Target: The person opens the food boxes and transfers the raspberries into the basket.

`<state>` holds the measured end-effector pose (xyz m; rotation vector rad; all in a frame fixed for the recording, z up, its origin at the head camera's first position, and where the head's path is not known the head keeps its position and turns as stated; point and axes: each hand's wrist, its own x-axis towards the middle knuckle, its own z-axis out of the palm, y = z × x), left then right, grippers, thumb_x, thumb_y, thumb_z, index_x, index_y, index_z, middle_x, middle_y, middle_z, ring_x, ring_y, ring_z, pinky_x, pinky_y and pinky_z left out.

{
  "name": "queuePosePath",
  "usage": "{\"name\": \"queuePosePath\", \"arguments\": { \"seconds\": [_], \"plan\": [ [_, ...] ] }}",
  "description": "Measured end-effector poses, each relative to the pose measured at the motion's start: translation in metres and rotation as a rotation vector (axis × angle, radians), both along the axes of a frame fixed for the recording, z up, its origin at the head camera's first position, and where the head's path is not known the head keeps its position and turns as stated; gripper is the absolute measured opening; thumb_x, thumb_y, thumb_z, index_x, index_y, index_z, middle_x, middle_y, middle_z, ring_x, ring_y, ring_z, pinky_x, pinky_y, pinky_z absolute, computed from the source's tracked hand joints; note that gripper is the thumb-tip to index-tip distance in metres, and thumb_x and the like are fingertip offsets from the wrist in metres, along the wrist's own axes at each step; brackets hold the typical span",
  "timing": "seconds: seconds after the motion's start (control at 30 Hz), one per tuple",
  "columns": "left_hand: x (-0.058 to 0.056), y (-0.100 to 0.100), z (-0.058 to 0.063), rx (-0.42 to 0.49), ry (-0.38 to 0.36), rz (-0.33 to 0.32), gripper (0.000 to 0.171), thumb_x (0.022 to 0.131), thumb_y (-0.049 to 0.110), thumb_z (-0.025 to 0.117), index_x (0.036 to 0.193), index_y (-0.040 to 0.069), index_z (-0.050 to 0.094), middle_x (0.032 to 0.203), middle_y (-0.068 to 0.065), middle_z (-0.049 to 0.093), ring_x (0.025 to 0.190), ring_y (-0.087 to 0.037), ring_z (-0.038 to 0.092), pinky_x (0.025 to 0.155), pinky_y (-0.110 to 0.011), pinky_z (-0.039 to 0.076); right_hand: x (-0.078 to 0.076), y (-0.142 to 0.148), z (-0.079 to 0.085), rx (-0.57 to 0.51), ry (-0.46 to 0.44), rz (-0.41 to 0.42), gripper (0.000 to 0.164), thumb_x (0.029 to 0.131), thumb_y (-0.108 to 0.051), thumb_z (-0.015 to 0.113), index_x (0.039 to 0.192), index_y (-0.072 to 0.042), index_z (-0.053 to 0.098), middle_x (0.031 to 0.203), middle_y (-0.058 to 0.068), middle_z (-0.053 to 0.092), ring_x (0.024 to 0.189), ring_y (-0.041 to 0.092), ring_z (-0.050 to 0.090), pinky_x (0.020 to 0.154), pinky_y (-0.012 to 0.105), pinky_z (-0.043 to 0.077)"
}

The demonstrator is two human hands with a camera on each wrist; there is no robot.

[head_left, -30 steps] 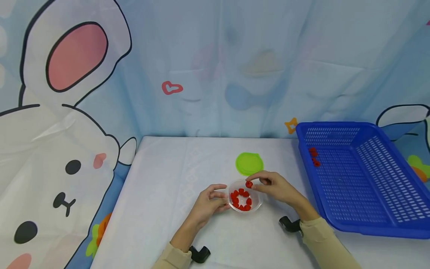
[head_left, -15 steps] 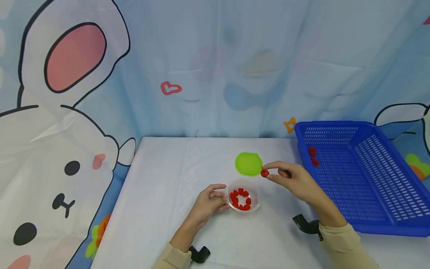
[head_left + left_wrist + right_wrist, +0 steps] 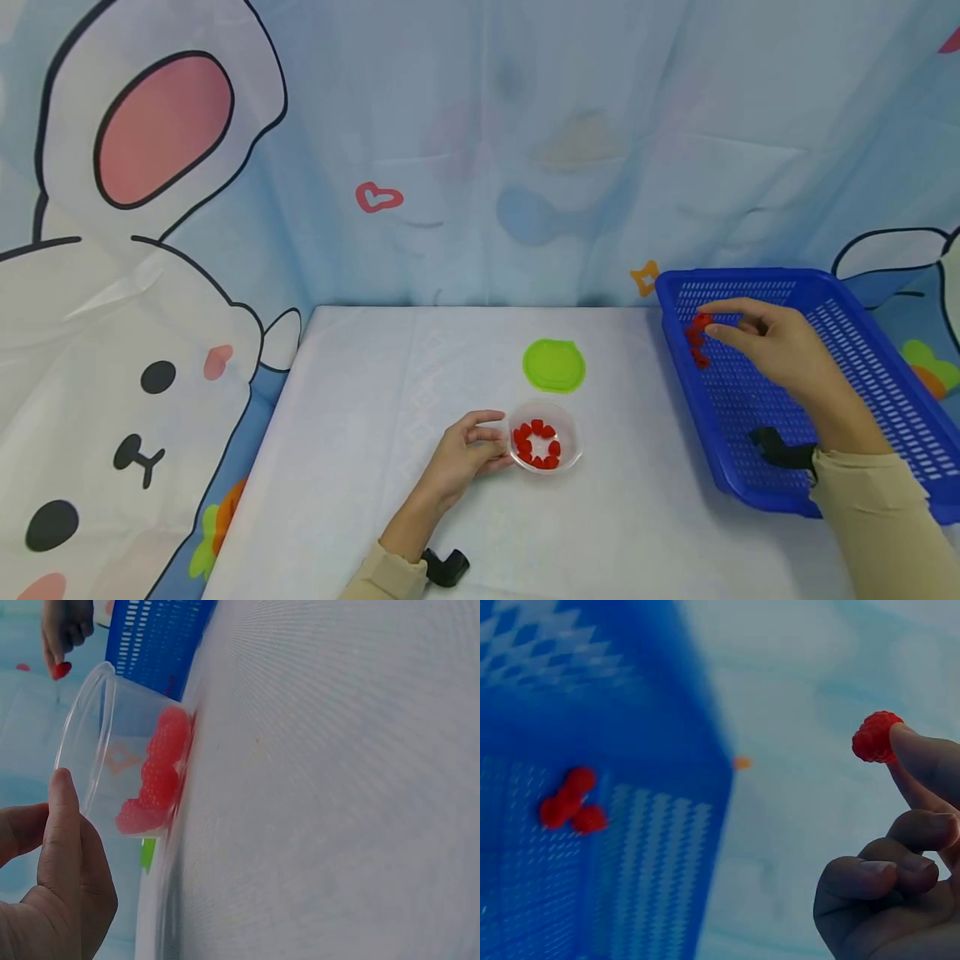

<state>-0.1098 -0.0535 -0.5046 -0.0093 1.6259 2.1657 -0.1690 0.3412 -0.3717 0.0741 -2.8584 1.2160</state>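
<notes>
A clear plastic tub (image 3: 567,446) stands on the table with several red raspberries (image 3: 526,457) in its bottom. My left hand (image 3: 471,450) is at the tub's left side, fingers extended and touching near its rim; in the left wrist view a straight finger (image 3: 61,817) lies against the rim. Over the left part of a blue plastic basket (image 3: 697,433), my right hand (image 3: 780,346) pinches one raspberry (image 3: 876,736) between thumb and index finger. Several more raspberries (image 3: 568,804) lie in the basket below it.
A green lid (image 3: 553,365) lies on the white-covered table (image 3: 360,433) behind the tub. The basket's raised walls stand at the table's right side. A blue printed curtain (image 3: 450,150) hangs behind the table.
My right hand has carried the raspberry from above the tub rightward and back, past the green lid, to over the basket. My left hand has stayed at the tub.
</notes>
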Motion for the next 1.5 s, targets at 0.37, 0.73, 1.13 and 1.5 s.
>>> {"name": "queuePosePath", "arguments": {
  "seconds": [0.37,0.73,1.13,1.5],
  "plan": [
    [0.000,0.000,0.001,-0.011,0.006,-0.003,0.039,0.084,0.000,0.064,0.122,0.005,0.053,0.098,-0.016,0.056,0.083,-0.026,0.063,0.078,-0.042,0.053,-0.062,0.048,-0.062,-0.079,-0.226,-0.100,0.069,0.083,-0.057,0.055,0.133,-0.011,0.047,0.124,0.021,0.040,0.098,0.037,0.037,0.069,0.048,0.038],
    [0.000,0.000,0.001,-0.018,0.001,0.000,0.039,0.084,0.003,0.066,0.121,0.009,0.054,0.099,-0.016,0.056,0.083,-0.026,0.063,0.078,-0.041,0.053,-0.087,0.060,-0.103,-0.111,-0.296,-0.136,0.058,0.089,-0.039,0.059,0.131,-0.001,0.047,0.088,0.009,0.042,0.049,0.012,0.033,0.044,0.033,0.033],
    [-0.001,0.001,0.002,-0.006,0.000,-0.006,0.040,0.084,0.002,0.066,0.122,0.005,0.052,0.098,-0.016,0.056,0.083,-0.026,0.063,0.077,-0.039,0.054,-0.094,0.058,-0.123,-0.116,-0.384,-0.123,0.062,0.088,-0.043,0.059,0.132,-0.001,0.046,0.128,0.028,0.043,0.116,0.042,0.038,0.084,0.056,0.042],
    [-0.001,0.001,0.001,-0.006,0.000,-0.005,0.040,0.084,0.001,0.065,0.122,0.006,0.053,0.098,-0.015,0.056,0.082,-0.025,0.063,0.077,-0.040,0.054,-0.090,0.045,-0.087,-0.058,-0.292,-0.119,0.061,0.090,-0.050,0.051,0.134,-0.009,0.046,0.140,0.023,0.031,0.086,0.036,0.048,0.062,0.045,0.047]
  ]
}}
